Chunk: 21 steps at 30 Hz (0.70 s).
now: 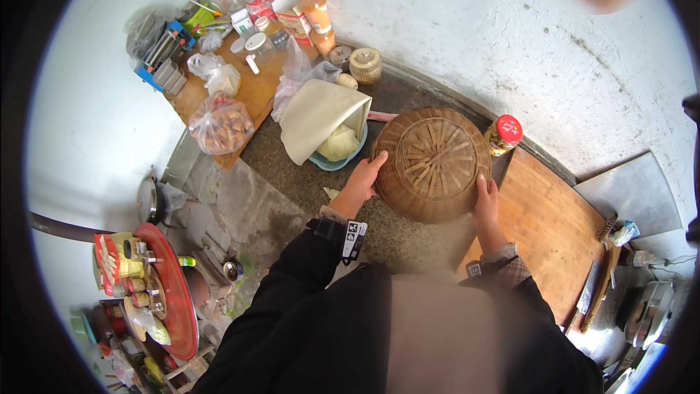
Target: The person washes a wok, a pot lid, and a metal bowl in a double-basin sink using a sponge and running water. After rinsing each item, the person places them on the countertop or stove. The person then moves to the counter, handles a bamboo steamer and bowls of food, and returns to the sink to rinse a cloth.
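Observation:
A round brown woven bamboo basket [435, 164], its ribbed base facing up, is held between my two hands above the dark stone counter [284, 175]. My left hand [359, 182] grips its left edge, thumb on the outside. On the opposite edge my right hand [486, 208] holds it, fingers pointing up along the rim. What lies beneath the basket is hidden. Just left of it stands a light-blue bowl [337, 163] with a pale green cabbage [340, 144], partly covered by a cream cloth-like sheet [315, 113].
A red-lidded jar [504, 136] stands right of the basket, beside a large wooden board [547, 211]. Back left, jars and packages crowd a wooden surface [191, 102] with a bag of brown food pieces [221, 125]. A red round table [179, 299] is at lower left.

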Each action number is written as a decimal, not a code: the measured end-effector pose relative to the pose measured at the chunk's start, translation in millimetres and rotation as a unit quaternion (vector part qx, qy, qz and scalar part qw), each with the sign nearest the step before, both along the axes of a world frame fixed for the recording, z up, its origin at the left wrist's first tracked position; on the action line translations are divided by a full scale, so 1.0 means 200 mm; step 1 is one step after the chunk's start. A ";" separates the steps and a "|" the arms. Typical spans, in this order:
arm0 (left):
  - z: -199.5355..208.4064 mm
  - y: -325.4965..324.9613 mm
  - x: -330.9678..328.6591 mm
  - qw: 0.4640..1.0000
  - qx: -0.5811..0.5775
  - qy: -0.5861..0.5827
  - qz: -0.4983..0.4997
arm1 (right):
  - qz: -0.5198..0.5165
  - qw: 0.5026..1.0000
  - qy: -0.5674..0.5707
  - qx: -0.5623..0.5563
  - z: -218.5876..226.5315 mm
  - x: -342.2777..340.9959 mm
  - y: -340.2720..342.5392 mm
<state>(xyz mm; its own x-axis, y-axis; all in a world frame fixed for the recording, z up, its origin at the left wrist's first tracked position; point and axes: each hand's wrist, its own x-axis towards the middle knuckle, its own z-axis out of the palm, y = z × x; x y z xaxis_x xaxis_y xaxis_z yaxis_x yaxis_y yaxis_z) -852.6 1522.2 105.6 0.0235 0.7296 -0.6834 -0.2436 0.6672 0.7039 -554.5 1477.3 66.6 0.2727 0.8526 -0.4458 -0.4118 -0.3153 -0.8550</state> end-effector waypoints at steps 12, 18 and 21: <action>0.05 0.08 0.09 0.987 -0.091 -0.133 -0.030 | -0.087 0.994 -0.051 -0.042 -0.02 -0.02 0.34; -0.01 0.26 0.08 0.987 -0.115 -0.115 0.012 | -0.062 0.998 0.001 0.017 -0.10 0.03 0.53; -0.07 0.31 0.04 0.983 -0.082 -0.155 -0.062 | -0.012 0.998 -0.039 0.043 -0.09 0.01 0.46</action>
